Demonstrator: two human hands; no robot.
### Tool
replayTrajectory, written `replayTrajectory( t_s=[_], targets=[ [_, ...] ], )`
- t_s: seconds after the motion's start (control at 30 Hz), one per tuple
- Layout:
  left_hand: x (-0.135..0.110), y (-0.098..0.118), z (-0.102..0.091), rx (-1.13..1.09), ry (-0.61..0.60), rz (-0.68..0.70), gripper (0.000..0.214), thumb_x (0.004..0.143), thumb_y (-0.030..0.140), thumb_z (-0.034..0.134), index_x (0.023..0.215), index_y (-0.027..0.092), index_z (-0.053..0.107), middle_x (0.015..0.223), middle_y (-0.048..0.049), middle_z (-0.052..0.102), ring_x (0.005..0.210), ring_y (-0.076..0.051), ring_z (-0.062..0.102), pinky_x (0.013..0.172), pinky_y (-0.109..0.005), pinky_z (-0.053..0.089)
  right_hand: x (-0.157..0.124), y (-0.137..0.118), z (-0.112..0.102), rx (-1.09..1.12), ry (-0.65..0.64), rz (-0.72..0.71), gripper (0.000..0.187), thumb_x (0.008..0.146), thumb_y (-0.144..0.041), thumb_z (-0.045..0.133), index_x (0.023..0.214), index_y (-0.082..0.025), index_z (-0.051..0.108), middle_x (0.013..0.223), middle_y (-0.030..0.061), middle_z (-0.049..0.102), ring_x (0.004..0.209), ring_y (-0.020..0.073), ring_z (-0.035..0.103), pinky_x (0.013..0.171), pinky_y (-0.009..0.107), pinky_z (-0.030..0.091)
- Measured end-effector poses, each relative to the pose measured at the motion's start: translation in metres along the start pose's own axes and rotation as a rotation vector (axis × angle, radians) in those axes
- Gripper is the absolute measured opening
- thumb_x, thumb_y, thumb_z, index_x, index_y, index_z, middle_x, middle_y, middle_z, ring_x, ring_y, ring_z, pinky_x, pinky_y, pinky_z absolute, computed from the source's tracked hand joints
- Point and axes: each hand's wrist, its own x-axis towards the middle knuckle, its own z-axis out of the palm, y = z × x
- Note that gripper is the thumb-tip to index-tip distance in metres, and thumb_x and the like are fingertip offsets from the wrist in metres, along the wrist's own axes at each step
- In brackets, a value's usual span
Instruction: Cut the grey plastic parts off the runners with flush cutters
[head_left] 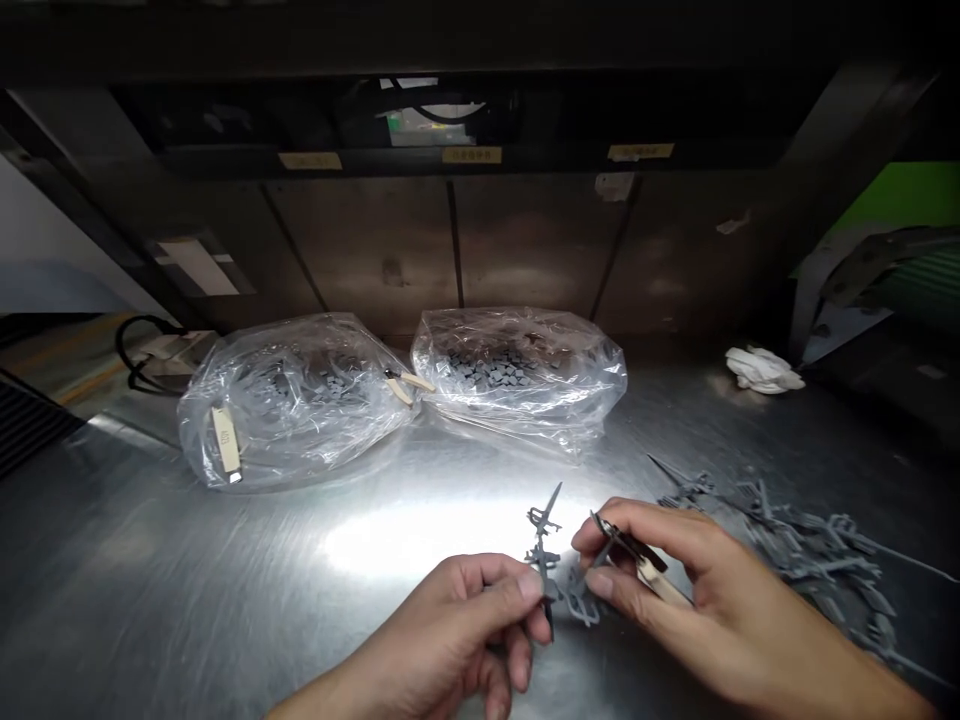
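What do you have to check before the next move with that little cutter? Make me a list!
1. The sprue is pinched in the left hand: ok.
2. The right hand grips the cutter: ok.
3. The cutter tip meets the sprue: cannot tell.
4. Light falls on the table under the hands: ok.
5. The bags lie behind, apart from the hands: ok.

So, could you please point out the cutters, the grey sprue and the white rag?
cutters (631,549): head view, on the dark blades.
grey sprue (544,535): head view, on its upper stem.
white rag (761,368): head view, on its crumpled middle.
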Motion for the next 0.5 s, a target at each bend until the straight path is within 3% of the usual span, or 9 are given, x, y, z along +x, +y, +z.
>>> replayTrajectory(
  t_s=[0.13, 0.3, 0.43, 0.5],
  targets=[
    [-0.001, -0.001, -0.001, 0.034, -0.012, -0.046, 0.028, 0.078, 0.037, 0.083, 0.083, 0.014, 0.068, 0.075, -0.0023, 0.067, 0.046, -0.005, 0.048, 0.038, -0.014, 0.037, -0.002, 0.0, 0.002, -0.022, 0.008, -0.054, 0.011, 0.102, -0.03, 0.056, 0.102, -0.027, 0.066, 0.089, -0.0016, 0.069, 0.079, 0.0137, 0.066, 0.074, 0.023, 0.053],
    [-0.002, -0.001, 0.001, 0.034, -0.018, -0.108, 0.022, 0.077, 0.031, 0.08, 0.083, 0.016, 0.065, 0.071, -0.0012, 0.065, 0.042, -0.004, 0.041, 0.035, -0.015, 0.027, 0.001, 0.002, 0.01, -0.054, 0.169, -0.183, 0.013, 0.098, -0.023, 0.058, 0.108, -0.025, 0.066, 0.097, 0.0024, 0.072, 0.087, 0.0161, 0.07, 0.076, 0.025, 0.056],
    [-0.004, 0.005, 0.002, -0.025, 0.021, -0.044, 0.025, 0.078, 0.032, 0.081, 0.082, 0.017, 0.063, 0.064, 0.0038, 0.055, 0.043, -0.003, 0.031, 0.036, -0.016, 0.018, -0.001, 0.008, 0.009, -0.158, 0.344, -0.28, 0.026, 0.094, -0.021, 0.064, 0.119, -0.029, 0.066, 0.107, 0.0032, 0.075, 0.093, 0.019, 0.073, 0.08, 0.027, 0.06],
    [-0.005, 0.008, 0.001, -0.09, 0.035, 0.009, 0.025, 0.08, 0.031, 0.081, 0.082, 0.016, 0.062, 0.063, 0.0057, 0.05, 0.045, -0.002, 0.029, 0.038, -0.015, 0.016, -0.007, 0.016, 0.006, -0.216, 0.37, -0.284, 0.027, 0.093, -0.024, 0.067, 0.12, -0.03, 0.068, 0.106, 0.004, 0.076, 0.092, 0.0224, 0.075, 0.078, 0.03, 0.061]
  ],
)
